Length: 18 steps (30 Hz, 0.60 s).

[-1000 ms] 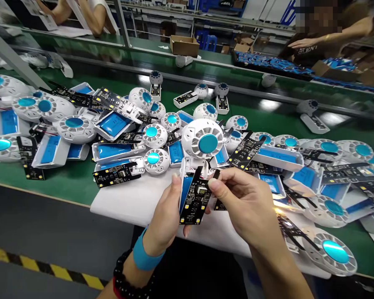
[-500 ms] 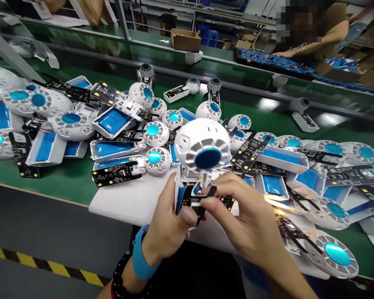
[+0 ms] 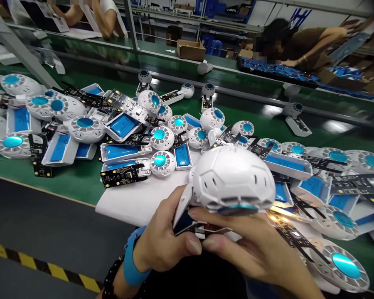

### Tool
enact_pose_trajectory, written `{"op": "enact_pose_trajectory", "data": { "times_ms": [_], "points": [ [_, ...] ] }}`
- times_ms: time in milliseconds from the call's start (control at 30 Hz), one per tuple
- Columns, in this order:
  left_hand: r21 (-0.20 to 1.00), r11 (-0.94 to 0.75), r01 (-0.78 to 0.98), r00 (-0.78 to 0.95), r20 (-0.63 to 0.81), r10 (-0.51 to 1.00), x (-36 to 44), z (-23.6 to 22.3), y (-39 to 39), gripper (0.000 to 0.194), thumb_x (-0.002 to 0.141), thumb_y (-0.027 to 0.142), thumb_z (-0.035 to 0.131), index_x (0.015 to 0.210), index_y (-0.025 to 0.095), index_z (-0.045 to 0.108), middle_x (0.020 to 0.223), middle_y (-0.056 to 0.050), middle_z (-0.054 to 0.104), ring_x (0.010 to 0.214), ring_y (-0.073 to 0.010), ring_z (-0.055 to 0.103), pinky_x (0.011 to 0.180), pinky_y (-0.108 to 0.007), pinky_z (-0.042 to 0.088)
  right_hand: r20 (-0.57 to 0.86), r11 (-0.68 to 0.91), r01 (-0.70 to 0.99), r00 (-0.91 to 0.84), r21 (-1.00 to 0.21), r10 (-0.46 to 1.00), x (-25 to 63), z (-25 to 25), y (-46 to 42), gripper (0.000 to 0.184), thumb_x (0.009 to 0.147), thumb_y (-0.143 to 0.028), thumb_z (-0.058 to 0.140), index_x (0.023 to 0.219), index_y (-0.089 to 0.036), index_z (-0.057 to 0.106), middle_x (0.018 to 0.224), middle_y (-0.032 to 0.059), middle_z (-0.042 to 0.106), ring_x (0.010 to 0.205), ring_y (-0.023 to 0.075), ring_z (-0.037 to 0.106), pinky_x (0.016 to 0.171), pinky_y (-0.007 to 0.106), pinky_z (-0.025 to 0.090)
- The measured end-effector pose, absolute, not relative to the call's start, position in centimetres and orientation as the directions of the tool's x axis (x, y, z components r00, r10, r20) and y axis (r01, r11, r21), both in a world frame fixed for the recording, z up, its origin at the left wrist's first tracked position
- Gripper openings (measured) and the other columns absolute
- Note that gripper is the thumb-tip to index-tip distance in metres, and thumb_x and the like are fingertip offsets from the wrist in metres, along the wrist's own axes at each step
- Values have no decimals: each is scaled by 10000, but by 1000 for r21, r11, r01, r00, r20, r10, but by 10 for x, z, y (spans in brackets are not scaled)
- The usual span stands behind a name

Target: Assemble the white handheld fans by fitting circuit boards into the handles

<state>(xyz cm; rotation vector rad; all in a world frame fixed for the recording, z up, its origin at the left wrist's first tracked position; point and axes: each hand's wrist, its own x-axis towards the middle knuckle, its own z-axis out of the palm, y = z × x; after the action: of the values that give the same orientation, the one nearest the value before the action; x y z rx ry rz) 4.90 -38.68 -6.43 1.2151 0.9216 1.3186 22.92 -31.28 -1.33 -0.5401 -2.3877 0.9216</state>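
Note:
Close in front of me is a half-assembled device with a large white domed head, tipped so its blue disc shows only as a thin strip. My left hand is closed around its white handle housing, thumb against the lower edge. Below the dome, my right hand pinches a circuit board, seen nearly edge-on, between thumb and fingers. A bit of red, perhaps wire, shows behind the board; the fingers and dome hide most of the handle's inside.
Similar white units with blue discs, blue batteries and black circuit boards crowd the green table on both sides. A lit board glows at right. White paper lies under my hands. Across the line, two people sit near a cardboard box.
The device's head has tipped forward and moved right and nearer, so its disc is almost out of sight. My right fingers have shifted lower along the board. The view has swung slightly left.

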Motion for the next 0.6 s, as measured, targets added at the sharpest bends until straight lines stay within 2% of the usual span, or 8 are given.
{"op": "enact_pose_trajectory", "data": {
  "times_ms": [67, 233, 367, 500, 600],
  "points": [
    [966, -150, -210, 98, 173, 980, 50, -65, -388, 656, 904, 643, 614, 1427, 255, 537, 1238, -113, 719, 1101, -324, 691, 920, -382, 572, 306, 642, 171, -770, -747, 560, 228, -17, -319, 248, 1040, -402, 572, 1114, -299, 785, 1083, 6, 785, 898, 207, 776, 768, 245, 600],
    [961, -159, -228, 16, 167, 986, 55, -61, -388, 654, 902, 660, 596, 1415, 257, 546, 1273, -125, 705, 1130, -345, 682, 923, -403, 579, 366, 541, 62, -673, -839, 643, 222, -22, -328, 181, 1032, -374, 601, 992, -306, 764, 915, -40, 796, 778, 165, 758, 714, 228, 574],
    [968, -188, -163, -26, 186, 982, 56, -64, -388, 649, 907, 657, 594, 1402, 238, 561, 1249, -126, 720, 1121, -340, 688, 923, -388, 574, 272, 500, 159, -683, -851, 678, 222, -22, -328, 259, 1040, -400, 581, 882, -305, 763, 753, -51, 756, 698, 156, 730, 653, 226, 545],
    [978, -185, -99, -45, 181, 982, 57, -67, -388, 720, 918, 671, 561, 1478, 223, 501, 1299, -136, 697, 1161, -344, 669, 977, -392, 550, 192, 455, 193, -717, -869, 670, 224, -22, -329, 200, 1032, -321, 588, 950, -311, 770, 913, -32, 767, 899, 175, 728, 764, 228, 554],
    [981, -171, -96, -55, 166, 985, 59, -65, -386, 752, 930, 675, 528, 1530, 229, 448, 1261, -135, 719, 1121, -341, 688, 967, -391, 555, 290, 422, 144, -532, -895, 796, 219, -31, -333, 94, 943, -277, 722, 1020, -314, 760, 1166, -2, 733, 1050, 197, 687, 909, 262, 545]
  ]
}}
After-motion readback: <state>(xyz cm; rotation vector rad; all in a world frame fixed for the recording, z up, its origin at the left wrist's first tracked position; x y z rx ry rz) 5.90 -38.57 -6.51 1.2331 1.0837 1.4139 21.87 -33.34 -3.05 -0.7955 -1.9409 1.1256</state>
